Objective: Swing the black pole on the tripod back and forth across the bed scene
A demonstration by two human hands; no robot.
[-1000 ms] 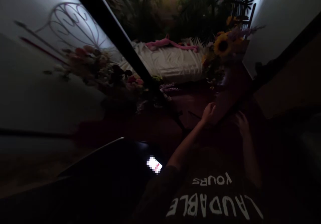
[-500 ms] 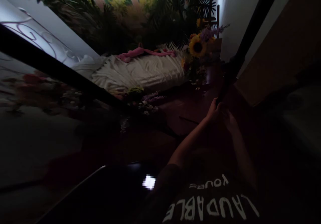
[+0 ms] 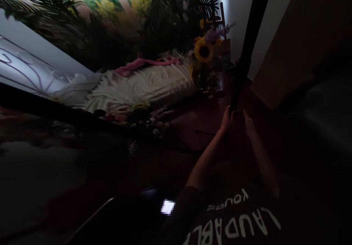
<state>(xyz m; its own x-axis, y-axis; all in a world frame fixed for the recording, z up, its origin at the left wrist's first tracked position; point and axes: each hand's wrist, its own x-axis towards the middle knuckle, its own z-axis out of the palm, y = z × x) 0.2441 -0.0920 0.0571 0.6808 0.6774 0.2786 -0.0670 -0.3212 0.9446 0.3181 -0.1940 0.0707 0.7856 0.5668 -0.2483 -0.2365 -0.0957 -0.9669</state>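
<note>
A dark upright pole (image 3: pixel 249 36), like the leg of a stand, comes down from the top right of the head view. My left hand (image 3: pixel 227 121) is closed around its lower part. Just to the right, my right hand (image 3: pixel 249 125) is held close to the pole with its fingers drawn together. A small dark piece sticking out from the pole meets those fingertips, but it is too dark to tell what it is. Deep shadow hides the pole's foot.
A second dark bar (image 3: pixel 60 109) slants across the left. Beyond lie a cream-draped bench (image 3: pixel 143 85) with a pink plush toy (image 3: pixel 132 66), sunflowers (image 3: pixel 204 50) and palm leaves (image 3: pixel 176 3). A brown panel (image 3: pixel 286 54) stands right. A dark glossy case-like object with a bright screen patch (image 3: pixel 167 207) is near my body.
The view has turned, so the scene has shifted left and the pole looks steeper. My right hand has come slightly away from my left, which stays on the pole.
</note>
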